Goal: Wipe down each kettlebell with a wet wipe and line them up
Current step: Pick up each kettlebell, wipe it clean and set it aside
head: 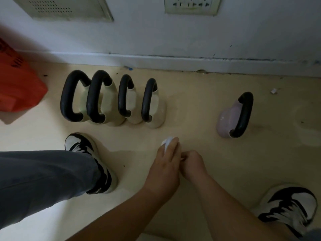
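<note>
1. Status. I read the left hand as holding the wet wipe: a white wad shows at its fingertips, near centre. The right hand sits against it on the right, fingers curled. Whether it pinches a wipe corner I cannot tell.

2. Pos. Four cream kettlebells stand in a tight row, far left, bodies touching, just short of the skirting board. One lilac kettlebell stands alone, far right, well apart from the row. Judged: this unit is next for wiping, then goes to the row's right end.

3. Handling. Wipe: soft, limp, damp, light; bunch it under the fingers. Kettlebell: rigid, prob. heavy for its size, w/ a wide base that should resist tipping. Body looks smooth, semi-gloss, likely slick once wet. Take hold at the black handle, a thick rounded loop w/ matte finish. Do not lift by the body.

4. Materials. Floor: pale beige, smooth, w/ dust specks. Set the unit down gently, no dragging.
</note>
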A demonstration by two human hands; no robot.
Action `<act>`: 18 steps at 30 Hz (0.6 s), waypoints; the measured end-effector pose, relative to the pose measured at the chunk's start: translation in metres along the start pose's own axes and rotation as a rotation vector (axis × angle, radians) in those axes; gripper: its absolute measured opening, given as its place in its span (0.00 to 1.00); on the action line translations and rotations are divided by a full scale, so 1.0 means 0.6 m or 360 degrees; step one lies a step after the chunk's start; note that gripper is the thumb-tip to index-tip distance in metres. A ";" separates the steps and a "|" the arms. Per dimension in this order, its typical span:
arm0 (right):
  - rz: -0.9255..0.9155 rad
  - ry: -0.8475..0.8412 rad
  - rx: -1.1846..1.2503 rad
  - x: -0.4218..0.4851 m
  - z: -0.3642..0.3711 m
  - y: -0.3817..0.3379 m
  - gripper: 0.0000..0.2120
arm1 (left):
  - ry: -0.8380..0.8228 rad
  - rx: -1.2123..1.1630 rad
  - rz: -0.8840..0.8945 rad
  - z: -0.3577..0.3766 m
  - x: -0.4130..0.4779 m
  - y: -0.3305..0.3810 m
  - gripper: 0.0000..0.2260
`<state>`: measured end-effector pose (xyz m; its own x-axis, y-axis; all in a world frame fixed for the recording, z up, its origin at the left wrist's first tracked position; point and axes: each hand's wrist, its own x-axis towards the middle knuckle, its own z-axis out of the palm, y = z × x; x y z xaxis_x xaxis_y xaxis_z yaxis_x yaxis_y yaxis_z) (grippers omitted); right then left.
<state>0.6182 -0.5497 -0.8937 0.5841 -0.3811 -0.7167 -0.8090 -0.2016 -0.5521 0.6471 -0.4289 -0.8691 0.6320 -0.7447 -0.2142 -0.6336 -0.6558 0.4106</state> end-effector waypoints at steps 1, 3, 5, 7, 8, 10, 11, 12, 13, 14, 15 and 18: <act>-0.0012 -0.0004 -0.0009 -0.001 0.000 -0.002 0.07 | -0.0001 -0.0076 -0.0002 -0.007 0.002 0.002 0.35; 0.0000 -0.0004 0.0036 0.001 0.005 0.000 0.06 | 0.0028 -0.0184 -0.0095 -0.016 0.003 0.003 0.37; 0.0055 0.0021 0.0129 0.005 0.009 0.002 0.09 | 0.0157 -0.0289 -0.0273 -0.023 0.005 0.005 0.33; 0.0083 0.0035 0.0142 0.010 0.015 0.004 0.07 | 0.0105 -0.0247 -0.0397 -0.029 0.018 0.007 0.29; 0.0116 0.0043 0.0150 0.012 0.016 0.004 0.07 | -0.0015 -0.0194 -0.0457 -0.030 0.027 0.010 0.28; 0.0120 0.0041 0.0035 0.013 0.013 0.001 0.18 | -0.0214 -0.0097 -0.0552 -0.033 0.049 0.016 0.26; 0.0137 0.0016 0.0026 0.012 0.011 0.000 0.20 | -0.0218 -0.0044 -0.0584 -0.035 0.064 0.019 0.22; 0.0145 -0.0029 0.0029 0.010 0.007 -0.001 0.21 | -0.0211 -0.0019 -0.0643 -0.040 0.080 0.020 0.19; 0.0149 -0.0047 0.0025 0.012 0.006 0.000 0.19 | -0.0215 -0.0020 -0.0703 -0.045 0.099 0.021 0.15; 0.0177 -0.0041 0.0004 0.011 0.004 -0.004 0.17 | -0.0277 0.0006 -0.0751 -0.051 0.115 0.022 0.13; 0.0155 -0.0028 -0.0080 0.012 0.002 -0.004 0.14 | -0.0374 0.0068 -0.0769 -0.057 0.133 0.021 0.12; 0.0091 -0.0040 -0.0044 0.013 0.008 0.001 0.08 | -0.0760 0.0284 -0.0694 -0.068 0.185 0.013 0.02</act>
<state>0.6225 -0.5484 -0.9015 0.5382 -0.3700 -0.7573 -0.8424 -0.2053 -0.4983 0.7303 -0.5116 -0.8532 0.6060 -0.3529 -0.7129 -0.4547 -0.8890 0.0535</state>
